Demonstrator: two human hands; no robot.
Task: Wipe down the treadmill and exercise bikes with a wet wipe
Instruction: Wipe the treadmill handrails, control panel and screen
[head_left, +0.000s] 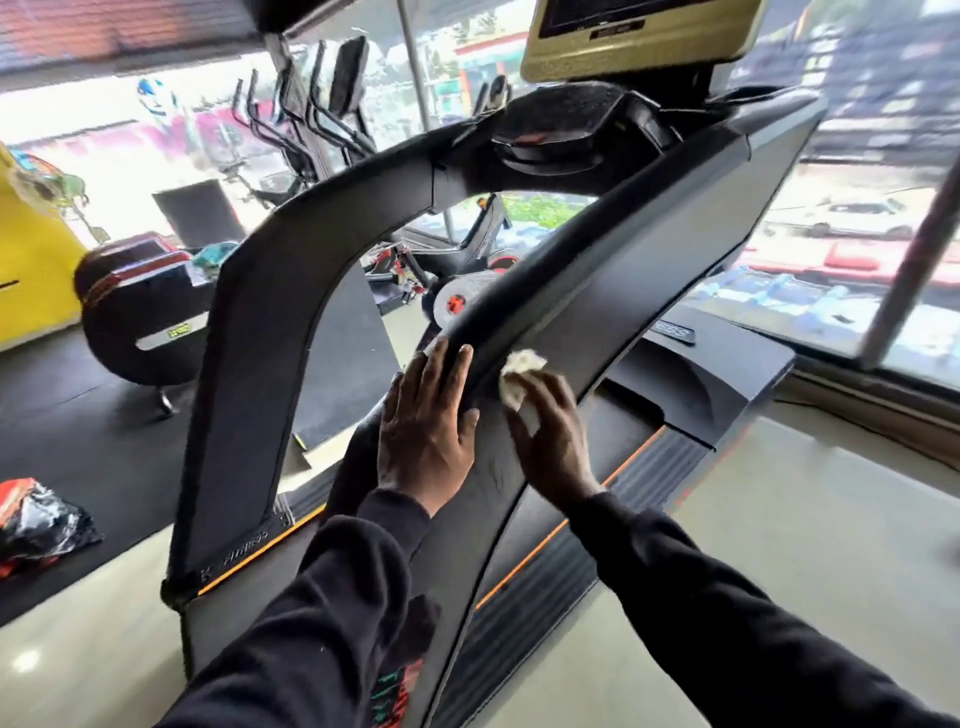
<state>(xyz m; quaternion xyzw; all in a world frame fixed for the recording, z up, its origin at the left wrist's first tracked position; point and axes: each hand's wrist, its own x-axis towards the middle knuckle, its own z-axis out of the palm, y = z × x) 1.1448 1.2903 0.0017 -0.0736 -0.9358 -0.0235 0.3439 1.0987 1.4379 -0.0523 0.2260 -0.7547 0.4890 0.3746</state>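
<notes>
The left hand (423, 436) lies flat on the treadmill's (649, 249) slanted side arm (587, 291), fingers (441, 364) straight & a bit spread, tips up on the rounded top edge. The right hand (550, 441) is just beside it on the same arm. Its fingers curl round a crumpled white wipe (519, 376) & press it on the dark panel. The wipe pokes out above the knuckles, touching the arm just under the rounded edge. Both sleeves (322, 597) are black.

The other side arm (244, 374) stands to the left w/ an orange stripe at its foot. The belt (639, 462) shows low between the arms & to the right. Up top sits the console (561, 135) w/ a gold-framed screen (639, 41) above it.

Behind, a bike (467, 260) w/ red bits stands near the window (857, 218). More machines (306, 119) stand far left by the glass. A crinkly bag (41, 525) lies on the floor at left; can't tell what's in it. A yellow shape (31, 270) is at the far left edge.
</notes>
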